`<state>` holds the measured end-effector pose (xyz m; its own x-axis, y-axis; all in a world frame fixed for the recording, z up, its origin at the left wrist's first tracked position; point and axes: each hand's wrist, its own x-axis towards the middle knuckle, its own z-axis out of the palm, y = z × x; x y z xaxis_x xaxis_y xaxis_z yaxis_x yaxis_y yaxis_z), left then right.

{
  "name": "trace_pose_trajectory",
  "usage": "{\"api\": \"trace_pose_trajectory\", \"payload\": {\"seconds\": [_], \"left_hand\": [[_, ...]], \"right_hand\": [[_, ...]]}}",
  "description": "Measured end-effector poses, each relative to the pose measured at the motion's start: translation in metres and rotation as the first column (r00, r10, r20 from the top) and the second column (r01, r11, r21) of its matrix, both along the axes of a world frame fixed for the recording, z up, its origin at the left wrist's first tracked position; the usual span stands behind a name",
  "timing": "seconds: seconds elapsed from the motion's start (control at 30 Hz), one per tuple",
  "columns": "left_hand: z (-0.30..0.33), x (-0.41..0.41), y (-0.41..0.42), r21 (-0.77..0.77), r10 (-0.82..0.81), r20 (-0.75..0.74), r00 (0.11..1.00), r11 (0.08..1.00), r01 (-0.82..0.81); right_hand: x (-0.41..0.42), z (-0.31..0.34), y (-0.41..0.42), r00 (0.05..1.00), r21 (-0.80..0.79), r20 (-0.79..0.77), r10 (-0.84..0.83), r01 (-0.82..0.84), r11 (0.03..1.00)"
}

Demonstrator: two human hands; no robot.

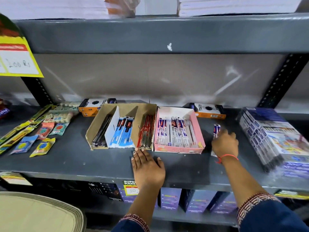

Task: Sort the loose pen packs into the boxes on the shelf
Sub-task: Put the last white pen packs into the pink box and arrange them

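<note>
From the head view we see a grey shelf [66,158] carrying a brown divided box [120,126] and, touching its right side, a pink box [178,131], both holding pen packs. Our left hand [148,166] lies flat on the shelf, its grip loose and holding nothing, fingertips [136,149] touching the brown box's near right corner. Our right hand [224,144], just right of the pink box, closes its grip on a loose white-and-blue pen pack [216,129]. Purple boxes [270,136] are stacked far right.
</note>
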<state>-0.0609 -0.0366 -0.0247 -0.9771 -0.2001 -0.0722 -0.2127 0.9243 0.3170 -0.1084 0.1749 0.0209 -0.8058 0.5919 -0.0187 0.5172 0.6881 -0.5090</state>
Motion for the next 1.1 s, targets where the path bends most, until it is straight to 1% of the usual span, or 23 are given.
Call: {"api": "trace_pose_trajectory", "payload": {"seconds": [0.03,0.1,0.3,0.53,0.7,0.77,0.83,0.87,0.93,0.97,1.03,1.1], "left_hand": [[0.000,0.000,0.000,-0.005,-0.001,0.004,1.000,1.000,0.001],[0.001,0.000,0.001,-0.002,-0.004,0.005,1.000,1.000,0.004],[-0.001,0.000,0.000,0.020,0.003,0.000,1.000,1.000,-0.003],[0.000,0.001,0.000,0.009,0.002,-0.010,1.000,1.000,-0.002],[0.001,0.000,0.000,-0.003,-0.007,-0.009,1.000,1.000,0.007],[0.002,0.001,0.000,-0.007,-0.007,-0.006,1.000,1.000,0.007],[0.002,0.001,0.000,-0.010,-0.003,-0.003,1.000,1.000,0.003],[0.002,0.001,0.000,-0.007,-0.001,-0.003,1.000,1.000,0.000],[0.002,0.001,0.000,0.000,0.007,-0.002,1.000,1.000,-0.007],[0.002,0.001,0.000,0.002,0.008,-0.002,1.000,1.000,-0.008],[0.001,0.001,0.001,0.000,0.003,-0.011,1.000,1.000,-0.003],[0.002,0.002,0.001,0.002,-0.003,-0.020,1.000,1.000,0.003]], "right_hand": [[0.002,-0.003,0.003,0.999,-0.017,0.045,-0.009,0.010,1.000],[0.002,-0.009,0.008,0.997,-0.041,0.079,-0.009,0.012,0.999],[-0.012,-0.008,0.013,0.994,-0.093,0.108,0.027,-0.017,0.995],[-0.025,-0.008,0.027,0.987,-0.250,0.159,0.015,0.025,0.968],[-0.025,-0.006,0.032,0.982,-0.291,0.187,0.018,0.038,0.956],[-0.022,-0.003,0.032,0.983,-0.333,0.181,0.036,0.027,0.943],[-0.022,-0.002,0.035,0.991,-0.434,0.129,0.042,0.019,0.901],[-0.020,0.000,0.037,0.995,-0.514,0.088,0.044,0.008,0.858],[-0.017,0.008,0.039,0.999,-0.683,-0.025,0.038,-0.045,0.729],[-0.016,0.015,0.037,0.996,-0.738,-0.082,0.031,-0.082,0.669],[-0.009,0.031,0.030,0.983,-0.802,-0.179,0.037,-0.168,0.573],[0.000,0.046,0.018,0.960,-0.827,-0.275,0.058,-0.267,0.494]]}}
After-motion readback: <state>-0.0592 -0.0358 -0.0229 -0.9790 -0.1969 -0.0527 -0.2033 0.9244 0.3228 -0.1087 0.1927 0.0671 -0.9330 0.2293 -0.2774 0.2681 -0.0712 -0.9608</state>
